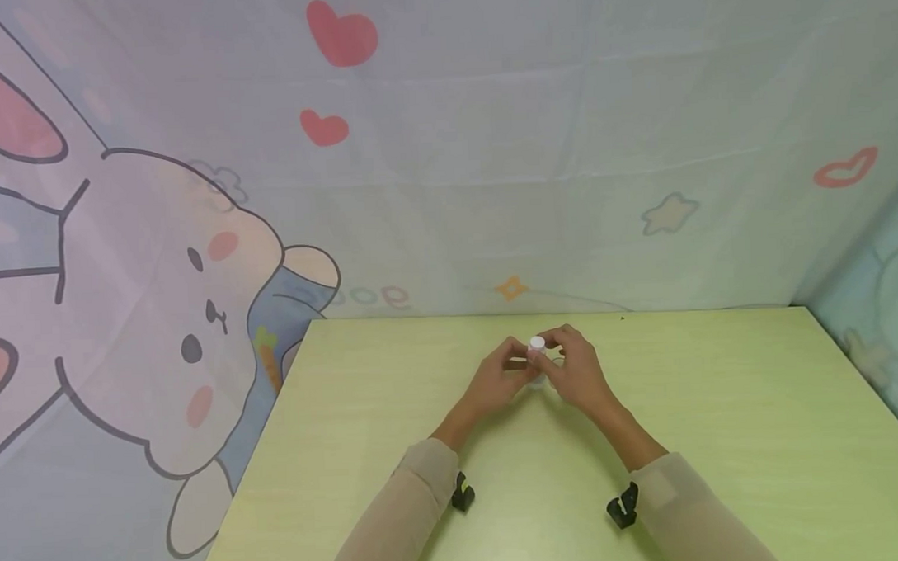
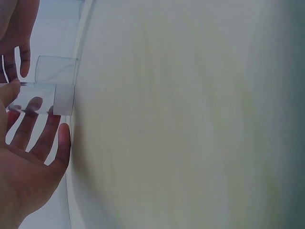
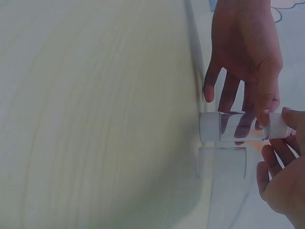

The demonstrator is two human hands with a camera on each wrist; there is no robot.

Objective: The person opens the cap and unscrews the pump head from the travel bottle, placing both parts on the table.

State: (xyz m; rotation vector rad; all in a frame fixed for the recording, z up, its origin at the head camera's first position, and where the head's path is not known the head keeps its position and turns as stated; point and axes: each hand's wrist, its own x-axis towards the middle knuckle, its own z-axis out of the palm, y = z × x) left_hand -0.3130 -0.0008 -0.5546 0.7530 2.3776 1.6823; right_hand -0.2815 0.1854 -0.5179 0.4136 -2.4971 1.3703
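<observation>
A small clear bottle [image 3: 238, 125] with a white cap [image 1: 537, 342] and a white base [image 2: 64, 100] stands upright on the table. My left hand [image 1: 497, 379] holds the bottle's body, its thumb on the near side and its fingers behind. At the top, my right hand [image 1: 577, 371] pinches the white cap between thumb and fingers. Just right of the bottle stands a clear cylindrical cup [image 3: 222, 162]; from the head it is mostly hidden by my right hand.
The pale yellow-green table [image 1: 721, 403] ends against a cloth backdrop [image 1: 489, 147] printed with a rabbit, hearts and stars. Black wrist mounts [image 1: 463, 494] show beside both sleeves.
</observation>
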